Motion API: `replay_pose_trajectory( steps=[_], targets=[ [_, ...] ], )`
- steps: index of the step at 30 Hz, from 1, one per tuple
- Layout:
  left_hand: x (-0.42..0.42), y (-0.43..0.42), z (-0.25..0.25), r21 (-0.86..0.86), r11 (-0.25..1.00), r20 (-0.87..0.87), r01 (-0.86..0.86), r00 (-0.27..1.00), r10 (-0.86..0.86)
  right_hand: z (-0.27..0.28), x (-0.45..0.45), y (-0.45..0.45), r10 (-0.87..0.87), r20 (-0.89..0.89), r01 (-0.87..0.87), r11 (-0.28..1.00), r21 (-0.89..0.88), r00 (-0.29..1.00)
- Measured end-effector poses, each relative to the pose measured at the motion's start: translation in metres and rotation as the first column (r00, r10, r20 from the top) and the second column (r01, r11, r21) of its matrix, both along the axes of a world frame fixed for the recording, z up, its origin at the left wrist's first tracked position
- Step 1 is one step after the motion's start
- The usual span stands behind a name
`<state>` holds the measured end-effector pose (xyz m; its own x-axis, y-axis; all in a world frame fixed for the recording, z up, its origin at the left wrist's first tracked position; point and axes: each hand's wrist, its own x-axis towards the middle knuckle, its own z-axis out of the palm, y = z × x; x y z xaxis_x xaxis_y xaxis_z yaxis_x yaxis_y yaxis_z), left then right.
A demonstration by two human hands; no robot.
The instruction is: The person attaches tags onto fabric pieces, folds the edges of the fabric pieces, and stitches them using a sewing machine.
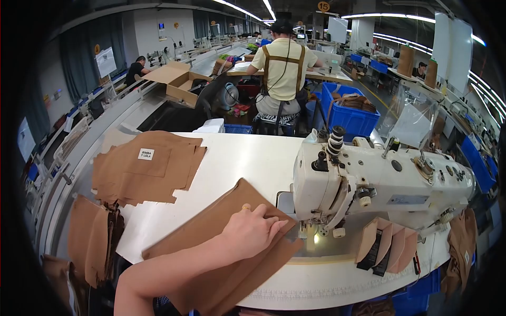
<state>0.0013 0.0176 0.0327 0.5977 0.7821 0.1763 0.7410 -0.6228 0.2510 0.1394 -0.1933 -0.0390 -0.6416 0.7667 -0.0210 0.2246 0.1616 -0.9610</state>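
My left hand reaches in from the lower left, a ring on one finger. Its bent fingers are closed on a folded brown fabric panel, just left of the needle area. The panel slants across the white table, one corner towards the needle, its lower part hanging over the front edge. The white sewing machine stands to the right, its small lamp lit. My right hand does not show.
Brown cut pieces with a white label lie at the table's left. More brown pieces hang at the left edge. Pink-beige pieces with black strips sit beneath the machine arm. Ahead, a person sits near a blue crate.
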Motion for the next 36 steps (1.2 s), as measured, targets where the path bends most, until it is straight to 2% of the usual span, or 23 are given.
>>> replay_pose_trajectory(
  steps=[1,2,3,4,5,6,7,8,9,11,13,14,15,18,21,24,30,33,36],
  targets=[
    [-0.005,-0.004,0.006,-0.021,1.0,-0.001,-0.017,1.0,0.017,-0.02,-0.004,0.002,-0.006,-0.013,0.008,0.995,0.099,1.0],
    [-0.01,-0.005,0.007,-0.125,0.991,-0.005,-0.039,0.999,0.039,-0.042,-0.008,0.0,0.011,-0.136,-0.033,0.986,-0.163,0.991],
    [-0.019,-0.006,0.001,-0.125,0.992,0.082,0.004,0.997,0.006,-0.041,-0.014,0.002,-0.004,-0.257,-0.104,0.908,-0.406,0.967],
    [-0.029,-0.007,-0.012,-0.122,0.991,0.167,0.049,0.986,-0.028,-0.035,-0.018,-0.002,-0.139,-0.358,-0.001,0.931,-0.364,0.923],
    [-0.034,-0.01,-0.011,-0.116,0.989,0.25,0.095,0.966,-0.064,-0.031,-0.017,-0.003,-0.156,-0.378,-0.014,0.912,-0.41,0.913],
    [-0.039,-0.016,-0.009,-0.153,0.985,0.246,0.079,0.968,-0.04,-0.029,-0.013,-0.005,-0.174,-0.395,-0.028,0.89,-0.456,0.902],
    [-0.041,-0.023,-0.005,-0.081,0.993,0.227,0.088,0.972,-0.067,-0.025,-0.007,-0.006,-0.192,-0.409,-0.043,0.865,-0.5,0.892],
    [-0.042,-0.03,-0.005,-0.009,0.995,0.206,0.097,0.974,-0.093,-0.012,0.006,-0.002,-0.187,-0.237,-0.016,0.752,-0.659,0.953],
    [-0.043,-0.036,-0.005,0.061,0.992,0.184,0.108,0.976,-0.117,0.005,0.0,-0.009,-0.477,-0.489,-0.074,0.657,-0.751,0.731],
    [-0.04,-0.043,-0.009,0.015,0.989,0.241,0.15,0.959,-0.149,0.051,0.02,0.008,-0.549,-0.363,-0.017,0.535,-0.845,0.753],
    [-0.03,-0.047,-0.008,-0.059,0.982,0.294,0.177,0.944,-0.153,0.046,0.033,0.033,-0.471,-0.194,0.091,0.516,-0.852,0.861],
    [-0.023,-0.047,-0.002,-0.108,0.977,0.316,0.185,0.938,-0.143,0.038,0.042,0.047,-0.406,-0.203,0.098,0.608,-0.788,0.891],
    [-0.016,-0.047,0.001,-0.156,0.968,0.338,0.195,0.932,-0.133,0.05,0.045,0.063,-0.432,-0.14,0.164,0.595,-0.787,0.891],
    [0.002,-0.02,-0.021,-0.033,0.94,0.465,0.339,0.838,-0.286,0.036,0.062,0.112,-0.55,-0.094,0.366,0.663,-0.653,0.83],
    [0.009,-0.008,-0.021,-0.273,0.834,0.609,0.479,0.757,-0.235,0.037,0.067,0.125,-0.606,-0.13,0.444,0.697,-0.564,0.785],
    [0.008,0.007,-0.031,-0.582,0.679,0.551,0.447,0.831,-0.075,0.039,0.07,0.123,-0.61,-0.111,0.49,0.719,-0.493,0.784],
    [0.015,0.0,-0.035,-0.379,0.795,0.653,0.474,0.745,-0.134,0.032,0.082,0.126,-0.643,-0.103,0.532,0.704,-0.471,0.759],
    [0.018,-0.002,-0.04,-0.412,0.771,0.714,0.486,0.698,-0.059,0.033,0.083,0.128,-0.647,-0.109,0.54,0.708,-0.455,0.755],
    [0.018,-0.005,-0.031,-0.516,0.714,0.701,0.473,0.712,0.034,0.033,0.081,0.128,-0.652,-0.095,0.563,0.711,-0.421,0.753]
  ],
)
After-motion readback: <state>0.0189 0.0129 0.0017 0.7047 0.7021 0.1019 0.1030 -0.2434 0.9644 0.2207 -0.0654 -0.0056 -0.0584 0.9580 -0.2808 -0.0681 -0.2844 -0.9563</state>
